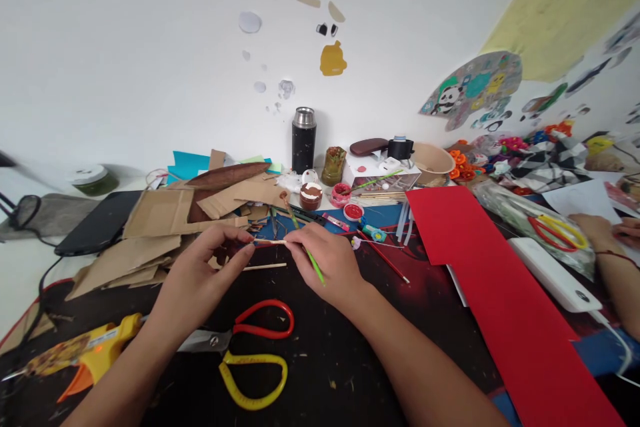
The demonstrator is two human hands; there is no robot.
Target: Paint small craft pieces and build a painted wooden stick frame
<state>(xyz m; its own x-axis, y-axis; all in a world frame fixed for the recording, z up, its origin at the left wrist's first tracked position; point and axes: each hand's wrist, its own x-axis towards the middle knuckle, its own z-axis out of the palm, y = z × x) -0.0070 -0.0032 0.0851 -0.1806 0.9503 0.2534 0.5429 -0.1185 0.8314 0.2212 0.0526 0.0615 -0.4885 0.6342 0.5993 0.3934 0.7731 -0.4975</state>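
Wooden and thin, the stick [271, 241] is held between both hands above the worktop [333, 353], brownish toward the left hand [203, 273] and pale toward the right hand [327, 260], so its colouring looks only part done. The left grip pinches one end between thumb and fingertips; the right grip is closed on the other end and on a green-handled paintbrush [315, 267]. Lower down lies a second stick [267, 267], pale, apparently not begun. Beyond stands an open brown paint jar [311, 198].
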